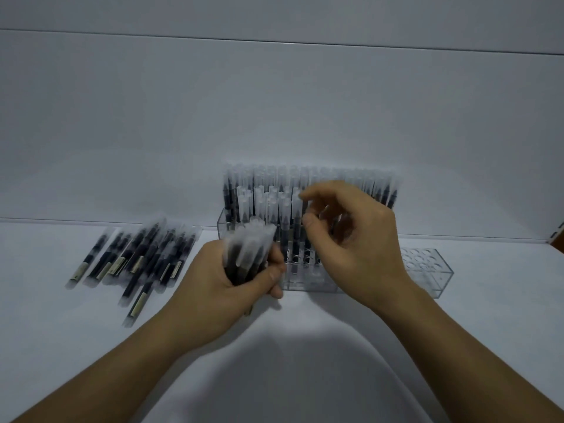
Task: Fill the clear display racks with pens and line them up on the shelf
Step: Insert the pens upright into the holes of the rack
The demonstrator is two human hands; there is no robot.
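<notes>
My left hand (235, 288) grips a bundle of pens (248, 253) with dark barrels and frosted caps, held upright just left of the near clear rack (427, 270). That rack's left part holds several upright pens (268, 206); its right end shows bare round holes. My right hand (357, 236) hovers over the rack's middle, thumb and forefinger apart, with nothing visibly between them. Behind it stands a back rack (222, 222) full of pens (305, 178) in a row against the wall. The frame is motion-blurred.
A loose pile of pens (137, 261) lies on the white shelf surface (305, 361) at the left. A white back wall (274, 117) rises right behind the racks. A dark object (558, 236) shows at the right edge.
</notes>
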